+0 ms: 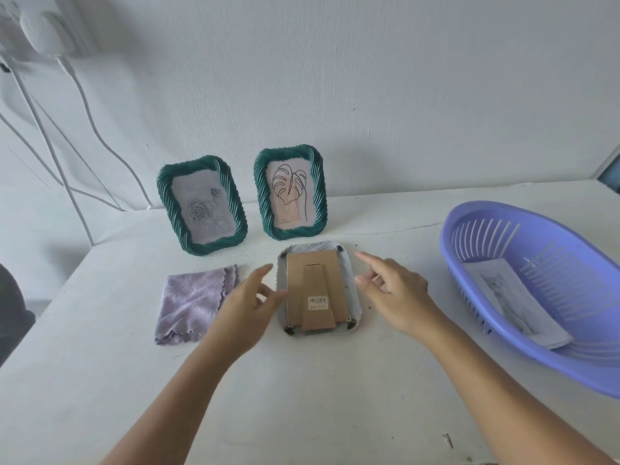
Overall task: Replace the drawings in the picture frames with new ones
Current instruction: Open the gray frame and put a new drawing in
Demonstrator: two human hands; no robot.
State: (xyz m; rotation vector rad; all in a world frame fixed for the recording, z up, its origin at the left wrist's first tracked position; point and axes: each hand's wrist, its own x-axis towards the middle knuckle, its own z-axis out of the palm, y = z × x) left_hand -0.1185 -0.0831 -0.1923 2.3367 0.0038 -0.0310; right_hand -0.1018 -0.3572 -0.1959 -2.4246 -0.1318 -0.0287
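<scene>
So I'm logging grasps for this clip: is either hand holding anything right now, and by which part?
Nothing is held. The left hand and right hand hover open on either side of the face-down frame; whether the left fingertips touch its edge cannot be told.

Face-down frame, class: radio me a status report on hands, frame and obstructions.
Left hand and right hand open, flanking face-down frame. Cardboard back still on. Nothing in the way.

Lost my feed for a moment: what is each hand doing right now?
Left hand: open, holding nothing, beside the face-down frame.
Right hand: open, holding nothing, forefinger extended beside the frame.
</scene>
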